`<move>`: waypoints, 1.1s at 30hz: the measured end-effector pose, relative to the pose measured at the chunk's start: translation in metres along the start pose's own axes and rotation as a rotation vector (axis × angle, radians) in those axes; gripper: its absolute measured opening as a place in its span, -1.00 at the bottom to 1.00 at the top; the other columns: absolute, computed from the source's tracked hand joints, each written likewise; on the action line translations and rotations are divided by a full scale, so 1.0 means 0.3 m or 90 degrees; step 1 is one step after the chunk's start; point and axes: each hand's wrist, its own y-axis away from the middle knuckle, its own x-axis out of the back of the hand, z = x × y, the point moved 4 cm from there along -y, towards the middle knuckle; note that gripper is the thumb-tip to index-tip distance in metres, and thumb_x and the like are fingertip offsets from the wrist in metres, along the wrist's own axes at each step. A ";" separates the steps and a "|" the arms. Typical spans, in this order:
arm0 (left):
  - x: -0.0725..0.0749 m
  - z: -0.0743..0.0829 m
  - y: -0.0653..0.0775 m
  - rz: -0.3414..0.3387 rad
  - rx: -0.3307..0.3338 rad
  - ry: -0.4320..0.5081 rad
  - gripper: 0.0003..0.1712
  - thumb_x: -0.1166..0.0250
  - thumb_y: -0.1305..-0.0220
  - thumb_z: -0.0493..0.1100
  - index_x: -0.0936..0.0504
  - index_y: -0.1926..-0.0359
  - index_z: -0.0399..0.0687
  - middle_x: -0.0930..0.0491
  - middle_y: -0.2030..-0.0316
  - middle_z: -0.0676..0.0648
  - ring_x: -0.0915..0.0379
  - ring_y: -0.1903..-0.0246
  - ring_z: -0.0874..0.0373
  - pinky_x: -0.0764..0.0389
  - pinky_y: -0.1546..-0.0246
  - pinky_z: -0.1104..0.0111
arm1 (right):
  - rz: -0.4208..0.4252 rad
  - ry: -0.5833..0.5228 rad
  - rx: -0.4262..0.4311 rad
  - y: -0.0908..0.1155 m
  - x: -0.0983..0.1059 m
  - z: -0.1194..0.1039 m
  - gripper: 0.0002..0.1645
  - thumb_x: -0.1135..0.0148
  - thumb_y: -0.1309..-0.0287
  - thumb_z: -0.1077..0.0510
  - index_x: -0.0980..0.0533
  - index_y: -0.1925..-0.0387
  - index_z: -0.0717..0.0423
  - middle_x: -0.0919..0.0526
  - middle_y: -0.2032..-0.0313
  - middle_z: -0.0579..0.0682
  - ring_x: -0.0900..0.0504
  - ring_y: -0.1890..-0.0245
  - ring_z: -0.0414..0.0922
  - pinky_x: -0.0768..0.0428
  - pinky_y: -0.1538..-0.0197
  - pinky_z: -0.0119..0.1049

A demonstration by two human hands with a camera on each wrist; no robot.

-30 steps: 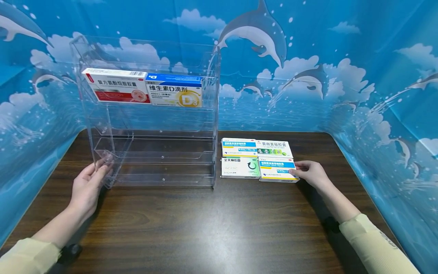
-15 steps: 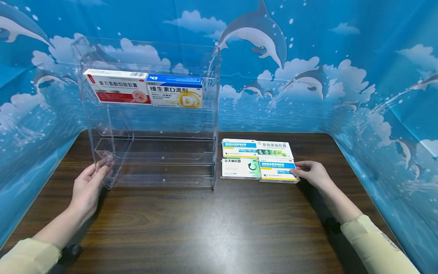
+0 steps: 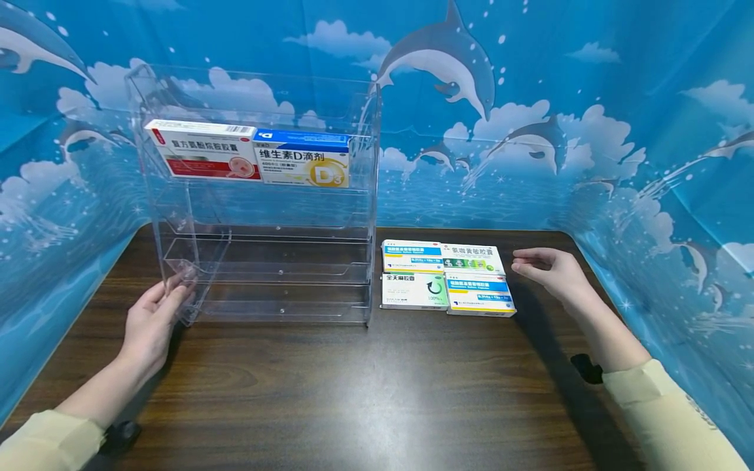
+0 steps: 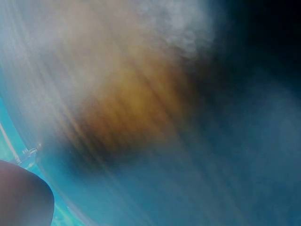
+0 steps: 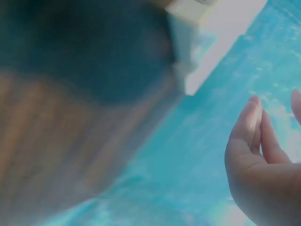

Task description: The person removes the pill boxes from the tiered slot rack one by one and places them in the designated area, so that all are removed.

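My left hand (image 3: pixel 152 320) grips the lower left side of a clear acrylic display rack (image 3: pixel 279 271), thumb and fingers around its edge. My right hand (image 3: pixel 556 271) is raised off the table just right of the medicine boxes, fingers loosely bent and holding nothing. Lying flat in a two-by-two block are a blue-and-white box (image 3: pixel 412 255), a white-and-green box (image 3: pixel 473 259), a white box with a green arrow (image 3: pixel 414 291) and another blue-and-white box (image 3: pixel 480 294). In the right wrist view, the fingers (image 5: pixel 244 125) stand apart from a white box corner (image 5: pixel 193 61).
A red-and-white box (image 3: pixel 206 152) and a blue-topped vitamin D box (image 3: pixel 302 159) stand side by side on an upper tier of the rack. Dark wooden table (image 3: pixel 330 392) lies in front. A blue dolphin-print curtain (image 3: pixel 530 72) encloses the back and sides.
My right hand has let go of the front right blue-and-white box and moved up and slightly right. That box stays in the block. The left hand keeps its grip on the rack.
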 end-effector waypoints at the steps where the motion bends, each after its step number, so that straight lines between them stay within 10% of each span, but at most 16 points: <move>1: 0.001 0.000 0.001 0.003 0.002 -0.009 -0.64 -0.24 -0.59 -0.20 -0.62 -0.31 0.04 -0.72 -0.04 0.41 -0.68 0.04 0.62 -0.62 0.05 0.81 | 0.005 -0.001 0.010 -0.001 0.007 -0.024 -0.28 -0.25 -0.52 -0.17 -0.47 -0.42 0.25 -0.58 -0.34 0.36 -0.60 -0.23 0.18 -0.55 0.16 -0.38; 15: -0.005 -0.001 -0.007 -0.007 -0.018 0.040 -0.68 -0.20 -0.59 -0.31 -0.71 -0.15 0.14 -0.75 0.00 0.37 -0.72 0.04 0.56 -0.67 0.00 0.74 | 0.066 -0.027 0.168 0.011 0.044 -0.387 -0.48 -0.36 -0.46 -0.04 -0.60 -0.33 0.06 -0.72 -0.19 0.18 -0.65 0.15 -0.53 -0.65 0.09 -0.68; 33: -0.009 -0.006 -0.007 -0.019 -0.035 0.059 -0.65 -0.17 -0.58 -0.37 -0.74 -0.11 0.13 -0.75 -0.02 0.34 -0.72 0.02 0.54 -0.68 -0.01 0.72 | 0.136 -0.170 0.422 -0.023 -0.091 -0.749 -0.61 -0.40 -0.38 0.28 -0.65 -0.20 0.24 -0.75 -0.06 0.18 -0.70 0.06 -0.26 -0.73 -0.16 -0.44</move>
